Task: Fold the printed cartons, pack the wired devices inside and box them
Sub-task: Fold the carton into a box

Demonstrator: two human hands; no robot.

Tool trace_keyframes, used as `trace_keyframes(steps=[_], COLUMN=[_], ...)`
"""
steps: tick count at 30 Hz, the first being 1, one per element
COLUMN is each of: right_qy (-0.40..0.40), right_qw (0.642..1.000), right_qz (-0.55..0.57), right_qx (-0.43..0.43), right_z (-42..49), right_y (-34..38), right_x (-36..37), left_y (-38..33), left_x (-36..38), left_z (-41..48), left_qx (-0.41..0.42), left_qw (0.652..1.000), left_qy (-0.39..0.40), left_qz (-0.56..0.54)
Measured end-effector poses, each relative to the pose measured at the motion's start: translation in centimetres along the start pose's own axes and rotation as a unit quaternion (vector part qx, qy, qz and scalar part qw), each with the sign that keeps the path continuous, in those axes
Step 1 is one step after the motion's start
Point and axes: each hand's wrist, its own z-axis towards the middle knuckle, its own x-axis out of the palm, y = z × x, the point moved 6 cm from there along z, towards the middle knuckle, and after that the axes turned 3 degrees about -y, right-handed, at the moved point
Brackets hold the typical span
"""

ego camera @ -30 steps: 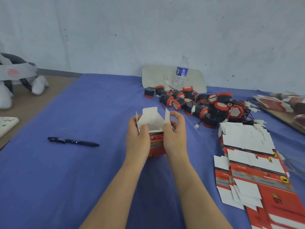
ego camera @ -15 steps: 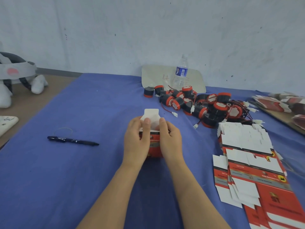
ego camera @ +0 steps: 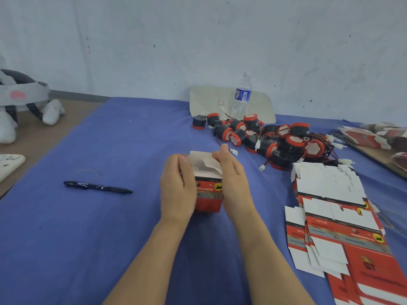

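A small red printed carton (ego camera: 208, 195) stands upright on the blue cloth at the centre, its white top flaps partly folded in. My left hand (ego camera: 177, 188) grips its left side, thumb on the top edge. On the right side my right hand (ego camera: 233, 180) holds the carton, fingers pressing a white flap inward. A heap of black-and-red wired devices (ego camera: 266, 139) lies behind and to the right. A fanned stack of flat printed cartons (ego camera: 334, 208) lies at the right.
A black pen (ego camera: 97, 187) lies on the blue cloth (ego camera: 88, 238) to the left. A clear water bottle (ego camera: 241, 96) stands on a pale board (ego camera: 207, 102) by the wall. More flat cartons (ego camera: 372, 135) sit far right. A plush toy (ego camera: 24, 104) sits far left.
The carton's top flaps, spread open a second ago, have been folded down by both hands. My right hand has shifted to the carton's right side and top.
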Motion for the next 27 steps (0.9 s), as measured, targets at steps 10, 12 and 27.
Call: trace_keyframes(steps=[10,12,27], right_qy=[0.161,0.188,0.186], right_qw=[0.974,0.962,0.965], right_qz=[-0.108,-0.165,-0.098], right_qx=[0.121,0.107,0.154], right_z=[0.0,-0.2,-0.3], right_y=[-0.6,-0.4,-0.5], right_x=[-1.1,-1.5,-1.6], left_y=[-1.7,-2.1,-2.2], left_x=[-0.4,-0.2,0.0], left_z=[-0.3,-0.6,-0.7], left_qx=[0.08,0.103,0.141], left_qw=[0.996,0.993,0.988], left_qy=[0.034,0.052,0.057], left_qz=[-0.011,-0.004,-0.019])
